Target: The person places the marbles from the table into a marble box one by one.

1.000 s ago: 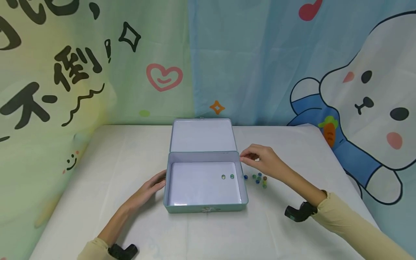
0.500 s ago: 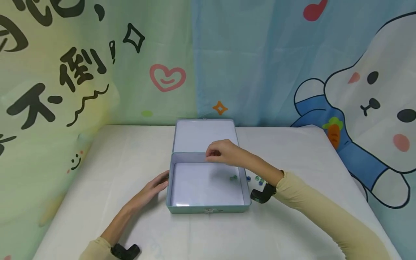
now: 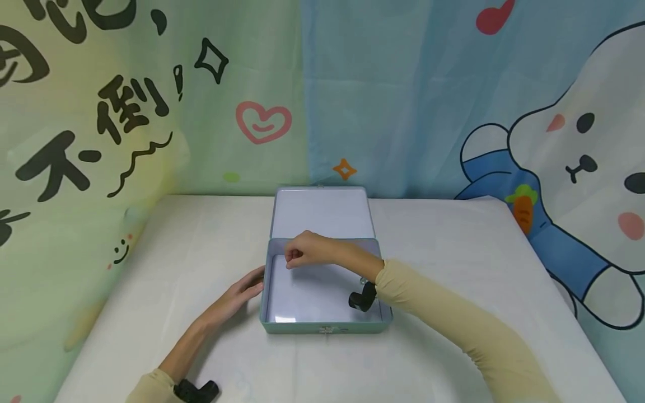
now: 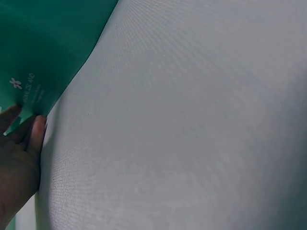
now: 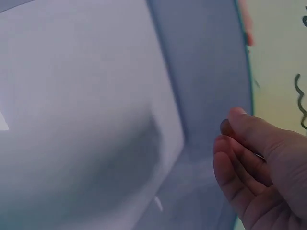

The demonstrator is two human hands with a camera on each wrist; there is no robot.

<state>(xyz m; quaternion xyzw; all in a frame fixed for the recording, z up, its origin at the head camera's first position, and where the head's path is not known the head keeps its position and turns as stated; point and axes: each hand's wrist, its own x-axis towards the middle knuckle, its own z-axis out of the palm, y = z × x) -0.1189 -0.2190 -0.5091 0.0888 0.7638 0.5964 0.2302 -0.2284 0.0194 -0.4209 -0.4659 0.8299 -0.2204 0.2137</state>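
Observation:
A flat green tin box (image 3: 330, 329) stands with its lid (image 3: 322, 212) tipped back, its inside pale. My left hand (image 3: 244, 288) rests against the box's left wall, fingers extended along it; in the left wrist view its fingertips touch the green side (image 4: 48, 52). Over the box's back left corner, my right hand (image 3: 307, 250) pinches a small dark marble (image 5: 224, 126) between thumb and finger, as the right wrist view shows. A glass marble (image 3: 363, 280) lies on the box floor at the right, partly covered by the right wrist's camera.
White cloth (image 3: 211, 235) covers the table. A printed curtain (image 3: 383, 101) hangs behind it. The right sleeve (image 3: 453, 313) crosses the box's right wall and hides the cloth beside it, where loose marbles lay in the earlier frames.
My right hand has moved left from beside the box's right wall, across it, to over the back left corner. The left hand has stayed at the left wall.

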